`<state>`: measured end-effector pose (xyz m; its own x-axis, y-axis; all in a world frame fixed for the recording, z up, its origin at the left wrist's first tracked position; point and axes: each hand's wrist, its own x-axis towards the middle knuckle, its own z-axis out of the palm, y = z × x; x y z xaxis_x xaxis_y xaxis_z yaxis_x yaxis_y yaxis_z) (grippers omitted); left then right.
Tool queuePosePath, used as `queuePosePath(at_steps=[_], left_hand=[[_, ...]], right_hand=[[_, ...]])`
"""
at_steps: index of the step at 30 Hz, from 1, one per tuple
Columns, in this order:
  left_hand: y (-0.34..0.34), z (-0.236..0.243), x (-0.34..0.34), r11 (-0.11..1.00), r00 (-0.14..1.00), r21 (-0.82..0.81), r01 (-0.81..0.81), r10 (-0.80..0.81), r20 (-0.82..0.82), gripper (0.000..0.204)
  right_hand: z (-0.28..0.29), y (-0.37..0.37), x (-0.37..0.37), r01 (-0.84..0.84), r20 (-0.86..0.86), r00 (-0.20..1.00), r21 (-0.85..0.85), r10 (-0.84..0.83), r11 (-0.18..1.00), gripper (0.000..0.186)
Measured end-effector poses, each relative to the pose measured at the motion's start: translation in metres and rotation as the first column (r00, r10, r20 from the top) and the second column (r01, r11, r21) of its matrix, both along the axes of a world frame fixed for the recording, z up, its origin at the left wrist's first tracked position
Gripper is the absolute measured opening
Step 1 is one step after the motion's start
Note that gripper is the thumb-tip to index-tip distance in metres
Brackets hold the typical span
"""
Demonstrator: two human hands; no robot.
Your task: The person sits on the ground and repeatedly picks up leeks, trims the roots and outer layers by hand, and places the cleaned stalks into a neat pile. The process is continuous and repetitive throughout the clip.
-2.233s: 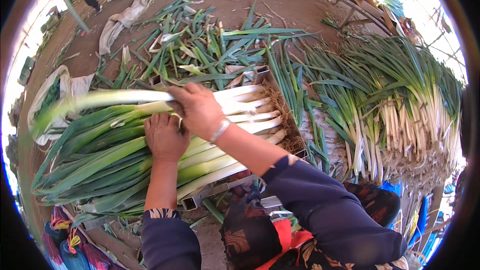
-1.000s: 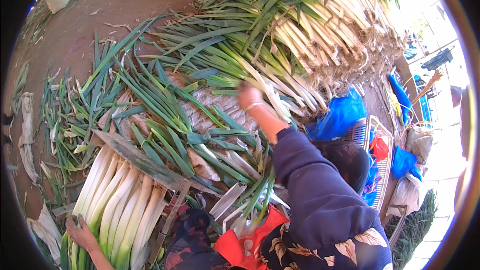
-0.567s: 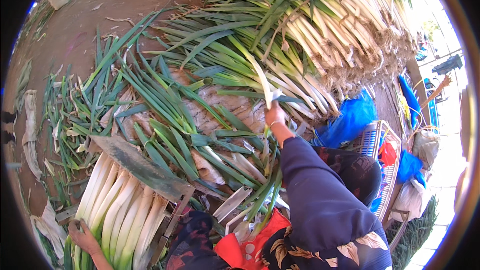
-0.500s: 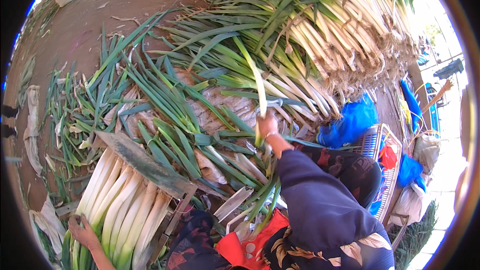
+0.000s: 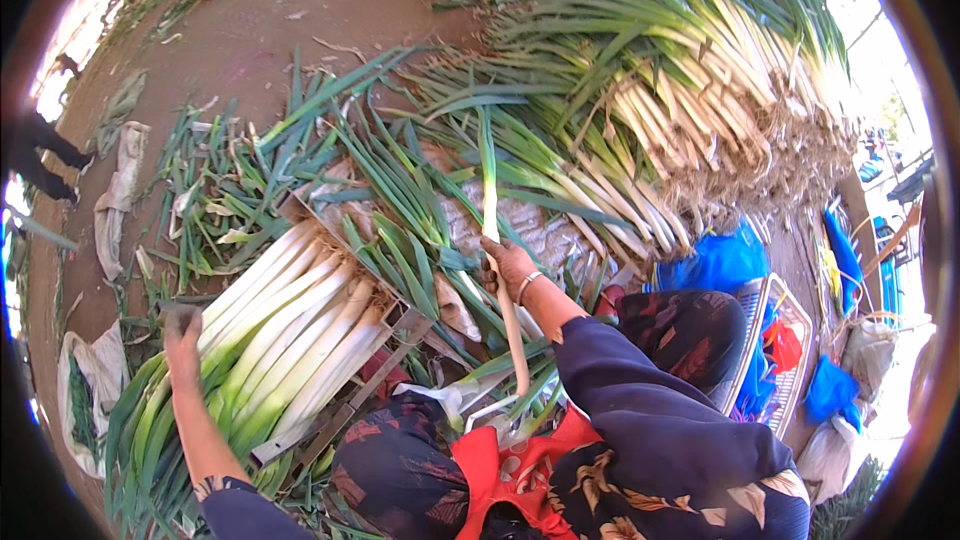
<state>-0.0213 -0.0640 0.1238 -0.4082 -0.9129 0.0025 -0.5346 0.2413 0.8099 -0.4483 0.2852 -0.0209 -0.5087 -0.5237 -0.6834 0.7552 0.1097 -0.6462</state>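
My right hand (image 5: 507, 268) is closed round the white stalk of a long green onion (image 5: 490, 185). Its leaf end points away from me, and its curved lower end hangs toward my lap. At the left, a bundle of green onions (image 5: 290, 310) lies side by side in a metal rack (image 5: 392, 342), white ends against its far plate and leaves trailing toward me. My left hand (image 5: 183, 328) is at the left edge of this bundle, by the rack's side. Motion smears its fingers, so its grip is unclear.
A big heap of untrimmed green onions (image 5: 690, 90) with soil-covered roots lies at the far right. Loose leaves (image 5: 230, 170) litter the ground at left. Right of my knee stand a plastic basket (image 5: 795, 350) and a blue bag (image 5: 715, 258). A person's dark-clothed legs (image 5: 45, 155) show at far left.
My right hand has drawn the green onion nearer to me, its lower end now over my lap. My left hand has moved up along the bundle's left edge. The whole view has shifted.
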Motion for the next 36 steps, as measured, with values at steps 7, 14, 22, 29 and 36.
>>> queuePosePath(at_steps=[7, 14, 22, 29, 36], left_hand=[[0.152, 0.079, -0.168, 0.921, 0.939, 0.238, 0.310, -0.257, -0.227, 0.044], [0.230, 0.107, -0.209, 0.715, 0.508, 0.492, 0.497, 0.220, -0.833, 0.043], [0.239, 0.100, -0.204, 0.815, 0.355, 0.435, 0.383, 0.305, -0.884, 0.028], [0.239, 0.102, -0.224, 0.888, 0.512, 0.450, -0.098, 0.433, -0.742, 0.033], [0.236, 0.102, -0.215, 0.709, 0.290, 0.412, 0.572, 0.295, -0.910, 0.040]], right_hand=[[0.151, 0.012, 0.077, -0.370, -0.354, 0.883, -0.118, 0.309, 0.922, 0.033], [0.213, 0.021, 0.120, -0.675, -0.639, 0.601, -0.083, 0.480, 0.733, 0.043], [0.217, 0.033, 0.114, -0.702, -0.472, 0.682, -0.205, 0.559, 0.682, 0.043], [0.192, 0.030, 0.135, -0.420, -0.933, 0.231, 0.161, 0.277, 0.893, 0.050], [0.216, 0.043, 0.117, -0.549, -0.285, 0.835, -0.366, 0.471, 0.751, 0.035]])
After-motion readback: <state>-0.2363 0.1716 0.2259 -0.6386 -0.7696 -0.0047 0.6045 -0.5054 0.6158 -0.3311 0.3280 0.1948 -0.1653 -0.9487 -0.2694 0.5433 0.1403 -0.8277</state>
